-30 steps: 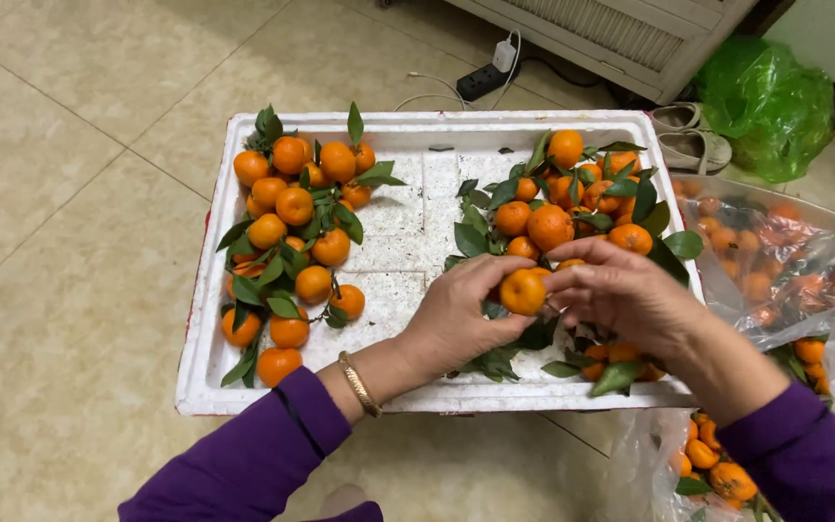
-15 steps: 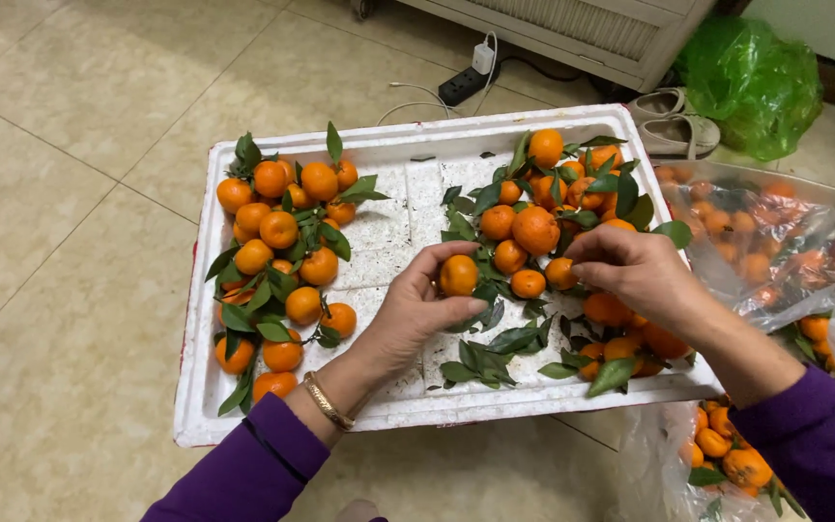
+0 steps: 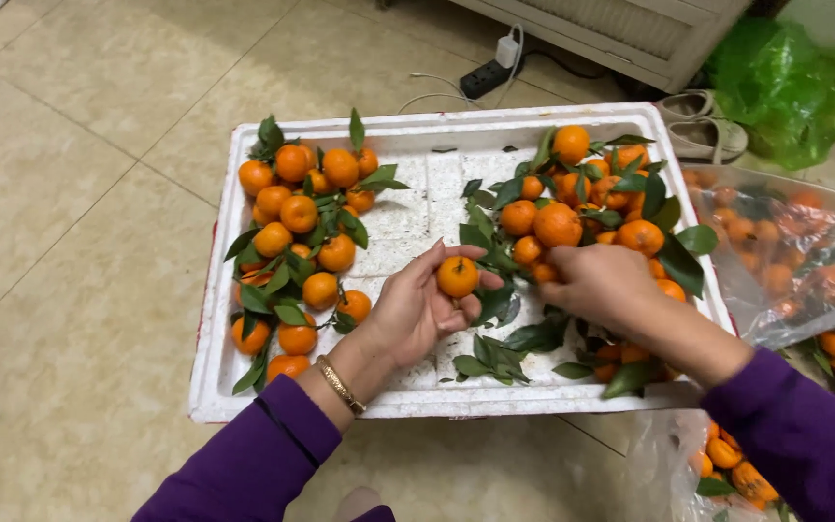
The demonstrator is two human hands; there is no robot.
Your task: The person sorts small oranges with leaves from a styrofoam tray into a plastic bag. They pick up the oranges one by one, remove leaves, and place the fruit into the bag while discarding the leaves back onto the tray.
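Tangerine [image 3: 457,276] sits cupped in my left hand [image 3: 416,311], frame center, freed of leaves; right hand [image 3: 596,282] grips the leafy pile [image 3: 582,217].

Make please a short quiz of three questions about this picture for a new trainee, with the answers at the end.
1. True or false: the left hand holds one small orange in its palm.
2. Where is the right hand? A) on the green bag B) in the leafy pile of oranges on the right side of the white tray C) on the shoes
3. What does the person wear on the left wrist?

Key:
1. True.
2. B. It rests among the right pile of oranges in the white tray; the green bag and the shoes lie apart, beyond the tray.
3. A gold bracelet, next to the purple sleeve.
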